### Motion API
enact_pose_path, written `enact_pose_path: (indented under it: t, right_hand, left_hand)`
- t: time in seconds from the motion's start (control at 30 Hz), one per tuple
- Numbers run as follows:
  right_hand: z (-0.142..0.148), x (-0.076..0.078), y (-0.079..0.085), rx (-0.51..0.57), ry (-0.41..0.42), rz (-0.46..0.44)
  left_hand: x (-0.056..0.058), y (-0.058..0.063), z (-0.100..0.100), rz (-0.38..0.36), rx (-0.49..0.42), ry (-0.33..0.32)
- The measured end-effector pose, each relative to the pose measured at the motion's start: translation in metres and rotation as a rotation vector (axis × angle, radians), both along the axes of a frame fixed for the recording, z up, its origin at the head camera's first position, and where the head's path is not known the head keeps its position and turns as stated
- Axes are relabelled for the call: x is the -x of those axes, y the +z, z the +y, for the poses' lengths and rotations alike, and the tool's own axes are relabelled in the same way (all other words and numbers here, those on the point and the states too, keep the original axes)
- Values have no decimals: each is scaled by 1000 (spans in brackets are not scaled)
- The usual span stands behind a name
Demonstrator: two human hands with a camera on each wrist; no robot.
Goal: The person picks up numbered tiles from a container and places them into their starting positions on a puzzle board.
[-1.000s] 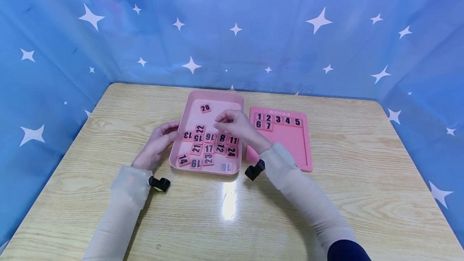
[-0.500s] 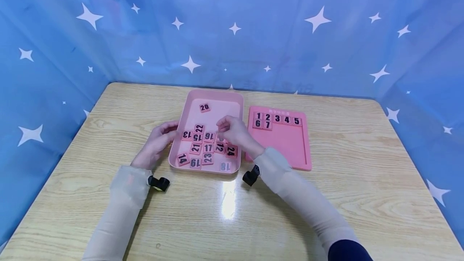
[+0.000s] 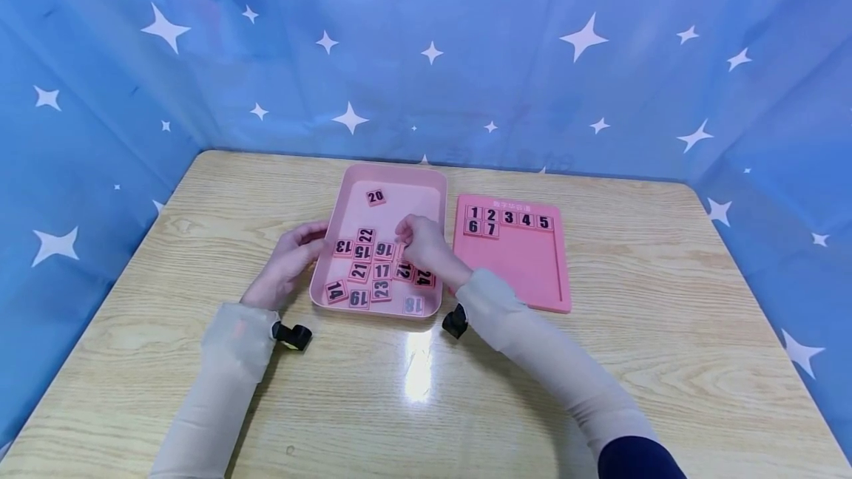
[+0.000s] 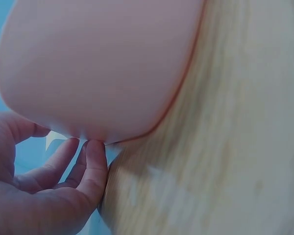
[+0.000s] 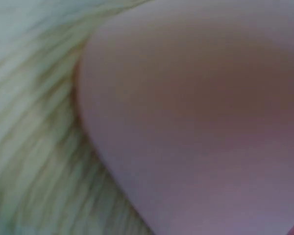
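Note:
A pink tray [image 3: 393,173] holds several loose number tiles, among them tile 16 [image 3: 384,250] and tile 12 [image 3: 403,270]. My right hand [image 3: 429,245] is over the tray's right part, fingers bent down among the tiles, covering tiles 8 and 11. I cannot tell whether its fingertips pinch a tile. At the tray's left side, my left hand [image 3: 288,265] touches the outer wall with its fingertips, as the left wrist view shows on the hand [image 4: 54,181]. The right wrist view shows the tray's blurred corner [image 5: 186,147], no fingers clearly.
Right of the tray lies a pink puzzle board [image 3: 515,265] with tiles 1 to 5 in its top row and 6 and 7 below. Tile 20 [image 3: 376,197] sits apart near the tray's far end. A starry blue curtain [image 3: 426,87] hangs behind the wooden table [image 3: 346,398].
My right hand has come down and slightly nearer over the right-hand tiles, now covering tiles 8 and 11. The left hand stays at the tray's side.

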State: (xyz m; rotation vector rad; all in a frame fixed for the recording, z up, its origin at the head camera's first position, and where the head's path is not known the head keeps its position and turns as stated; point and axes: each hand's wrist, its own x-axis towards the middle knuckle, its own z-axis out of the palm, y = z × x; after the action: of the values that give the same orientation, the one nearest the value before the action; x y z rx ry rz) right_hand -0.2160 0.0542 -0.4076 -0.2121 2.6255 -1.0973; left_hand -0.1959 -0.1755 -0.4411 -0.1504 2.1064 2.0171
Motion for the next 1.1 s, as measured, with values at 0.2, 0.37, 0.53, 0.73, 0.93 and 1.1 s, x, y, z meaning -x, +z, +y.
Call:
enact_pose_path:
  t: [0.2, 0.37, 0.53, 0.73, 0.93, 1.1]
  right_hand:
    - [0, 1, -2, -69, 47, 31]
    - [1, 1, -2, -103, 65, 25]
    - [1, 2, -1, -101, 97, 45]
    - [5, 0, 3, -157, 135, 57]
    - [8, 1, 7, -221, 194, 58]
    - [11, 1, 7, -263, 224, 80]
  left_hand:
    - [1, -1, 0, -5, 1, 3]
    - [1, 1, 1, 2, 3, -7]
    - [0, 2, 0, 6, 9, -10]
    - [-1, 3, 0, 4, 5, -15]
    - [0, 2, -1, 10, 6, -14]
    - [0, 2, 0, 6, 5, -14]
